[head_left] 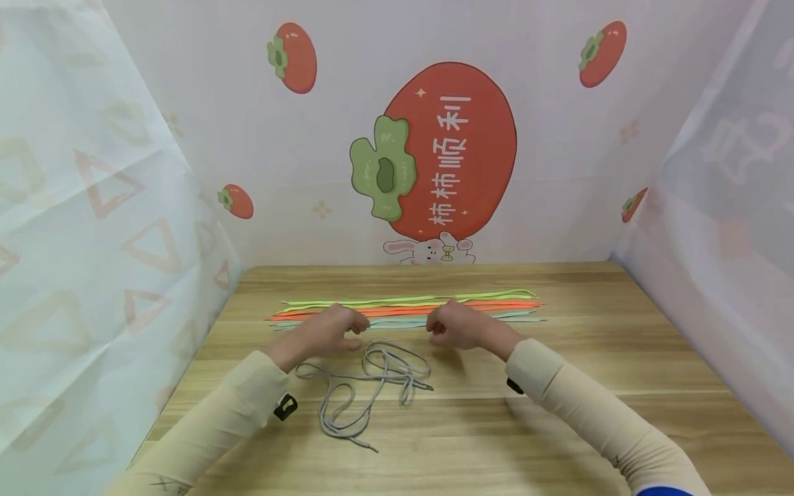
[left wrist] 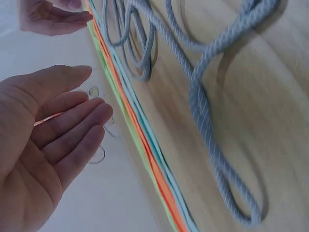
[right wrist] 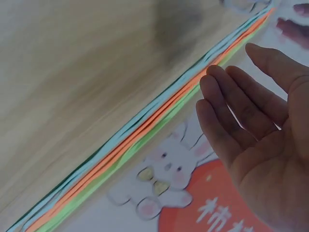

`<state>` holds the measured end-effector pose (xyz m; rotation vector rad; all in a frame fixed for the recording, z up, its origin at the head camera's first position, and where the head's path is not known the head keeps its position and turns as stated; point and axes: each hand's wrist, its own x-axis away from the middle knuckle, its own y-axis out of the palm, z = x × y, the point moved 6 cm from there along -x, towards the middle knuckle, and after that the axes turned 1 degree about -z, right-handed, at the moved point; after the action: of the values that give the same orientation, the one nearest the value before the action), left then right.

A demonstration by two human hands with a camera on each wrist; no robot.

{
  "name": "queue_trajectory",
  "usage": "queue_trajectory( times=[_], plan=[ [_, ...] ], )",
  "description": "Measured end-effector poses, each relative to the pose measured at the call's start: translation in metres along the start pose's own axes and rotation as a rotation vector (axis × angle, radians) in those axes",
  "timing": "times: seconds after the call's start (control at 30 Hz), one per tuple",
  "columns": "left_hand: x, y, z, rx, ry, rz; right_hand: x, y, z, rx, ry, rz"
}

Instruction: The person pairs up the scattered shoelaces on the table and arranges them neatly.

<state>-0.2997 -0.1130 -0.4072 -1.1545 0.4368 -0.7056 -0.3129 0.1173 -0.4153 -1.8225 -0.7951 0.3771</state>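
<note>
A grey shoelace (head_left: 372, 377) lies in loose loops on the wooden table, its two dark tips showing. Behind it, yellow-green laces (head_left: 496, 295), orange laces (head_left: 502, 305) and light blue laces (head_left: 397, 322) are stretched side by side across the table. My left hand (head_left: 331, 329) hovers behind the grey shoelace's left part, fingers relaxed and holding nothing. Over the right half of the straight laces is my right hand (head_left: 457, 325), its palm empty in the right wrist view and its fingers loosely bent. Both palms face each other, a gap between them.
The wooden table (head_left: 589, 386) ends at a back wall sheet (head_left: 558, 172) printed with persimmons and a rabbit. White sheets (head_left: 93, 207) hang along both sides. A black strap piece (head_left: 286, 407) sits at the left sleeve.
</note>
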Motion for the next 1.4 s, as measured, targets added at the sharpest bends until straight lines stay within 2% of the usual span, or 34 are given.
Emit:
queue_trajectory(
  times=[0.2,0.43,0.57,0.73,0.93,1.13,1.27,1.4],
  plan=[
    [-0.009,0.025,0.009,0.078,0.093,-0.031,-0.008,0.022,-0.034,-0.012,-0.088,-0.065],
    [-0.019,0.043,0.016,0.112,0.186,0.013,-0.015,0.038,-0.051,-0.033,-0.161,-0.077],
    [-0.022,0.050,0.019,0.110,0.175,0.018,-0.017,0.045,-0.054,-0.040,-0.183,-0.080],
    [-0.021,0.055,0.020,0.129,0.156,0.009,-0.017,0.049,-0.050,-0.062,-0.168,-0.095],
    [-0.013,0.054,0.016,0.231,0.144,-0.030,-0.009,0.050,-0.040,-0.146,-0.192,-0.141],
    [-0.001,0.046,0.006,0.322,0.129,-0.026,0.002,0.044,-0.028,-0.248,-0.211,-0.142],
    [0.007,0.044,0.000,0.422,0.128,-0.033,0.011,0.042,-0.021,-0.329,-0.185,-0.163],
    [0.013,0.046,-0.003,0.602,0.143,-0.065,0.020,0.038,-0.017,-0.399,-0.175,-0.166]
  ],
)
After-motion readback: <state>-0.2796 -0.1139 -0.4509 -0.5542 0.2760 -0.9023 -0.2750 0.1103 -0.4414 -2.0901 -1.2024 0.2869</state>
